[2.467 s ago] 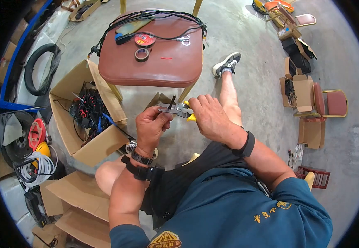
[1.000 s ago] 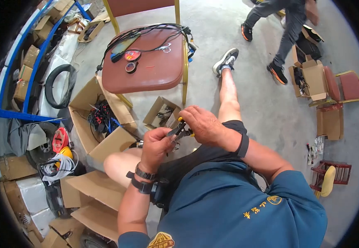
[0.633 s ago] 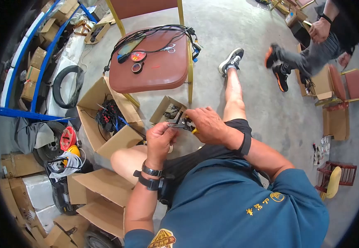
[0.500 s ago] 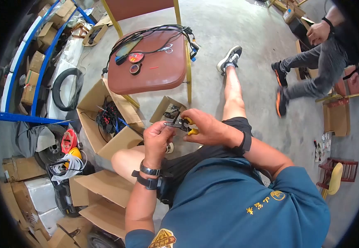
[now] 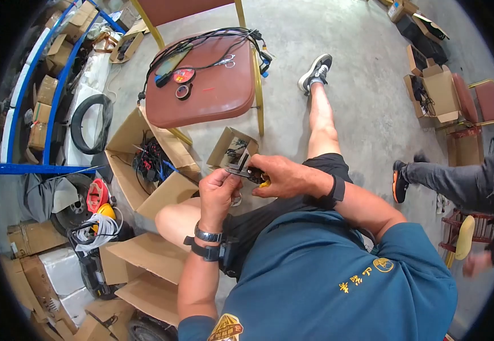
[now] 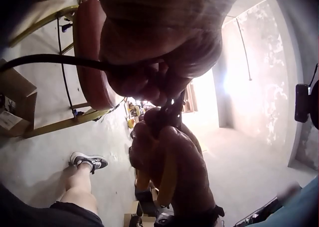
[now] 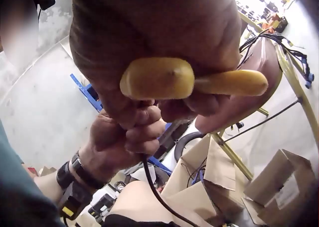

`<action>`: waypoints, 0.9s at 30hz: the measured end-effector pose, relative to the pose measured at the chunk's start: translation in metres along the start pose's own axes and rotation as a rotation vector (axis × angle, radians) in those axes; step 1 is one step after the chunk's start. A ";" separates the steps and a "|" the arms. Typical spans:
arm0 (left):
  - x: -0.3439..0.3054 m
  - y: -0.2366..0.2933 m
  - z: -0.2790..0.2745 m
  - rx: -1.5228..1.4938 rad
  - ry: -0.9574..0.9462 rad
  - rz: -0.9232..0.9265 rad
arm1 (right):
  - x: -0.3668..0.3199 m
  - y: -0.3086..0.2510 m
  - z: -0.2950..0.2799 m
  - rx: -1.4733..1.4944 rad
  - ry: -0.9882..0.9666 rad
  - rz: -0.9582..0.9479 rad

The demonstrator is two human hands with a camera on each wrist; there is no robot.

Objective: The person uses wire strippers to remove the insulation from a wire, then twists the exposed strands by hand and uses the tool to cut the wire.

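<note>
I sit on the floor with both hands close together above my lap. My right hand (image 5: pixel 262 174) grips a wire-cutting tool (image 5: pixel 245 169) by its yellow handles (image 7: pixel 164 78), squeezed into the palm. My left hand (image 5: pixel 223 178) pinches a thin black wire (image 6: pixel 50 60) at the tool's metal head (image 6: pixel 174 108). In the right wrist view the wire (image 7: pixel 155 193) hangs down from the left hand (image 7: pixel 127 137) toward my thigh. The wire's end at the jaws is hidden by fingers.
A maroon chair seat (image 5: pixel 224 96) ahead carries cables, tape rolls and scissors. An open cardboard box of wires (image 5: pixel 144 159) lies to its left, a small box (image 5: pixel 233 146) by my hands. Another person's leg (image 5: pixel 446 179) reaches in at right. A tyre (image 5: pixel 90 122) lies at left.
My hands stay joined on the tool and wire, shifting only slightly. The other person has walked from the upper right to the right edge of the view.
</note>
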State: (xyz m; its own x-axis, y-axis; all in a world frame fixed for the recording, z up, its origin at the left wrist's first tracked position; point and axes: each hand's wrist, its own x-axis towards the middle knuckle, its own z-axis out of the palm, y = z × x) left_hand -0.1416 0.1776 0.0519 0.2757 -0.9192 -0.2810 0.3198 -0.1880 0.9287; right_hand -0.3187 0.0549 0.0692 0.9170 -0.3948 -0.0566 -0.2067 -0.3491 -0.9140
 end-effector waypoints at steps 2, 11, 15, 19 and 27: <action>0.000 -0.004 -0.002 0.014 -0.003 -0.005 | 0.000 0.001 0.001 0.021 0.000 0.006; 0.002 -0.003 0.001 0.186 -0.008 -0.022 | 0.007 0.002 -0.001 0.357 0.008 0.138; 0.005 0.002 -0.008 0.378 -0.052 0.046 | 0.008 -0.004 -0.005 0.299 0.021 0.036; 0.007 0.008 -0.022 0.468 -0.058 0.089 | 0.014 -0.009 -0.001 0.347 -0.015 -0.055; 0.001 0.061 -0.078 0.884 0.039 0.492 | 0.048 -0.058 -0.012 0.554 -0.164 -0.111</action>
State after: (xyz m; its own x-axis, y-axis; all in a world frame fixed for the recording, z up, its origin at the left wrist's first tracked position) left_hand -0.0513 0.1918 0.0897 0.2301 -0.9548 0.1883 -0.6189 0.0057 0.7854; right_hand -0.2667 0.0460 0.1246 0.9729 -0.2293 0.0305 0.0624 0.1331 -0.9891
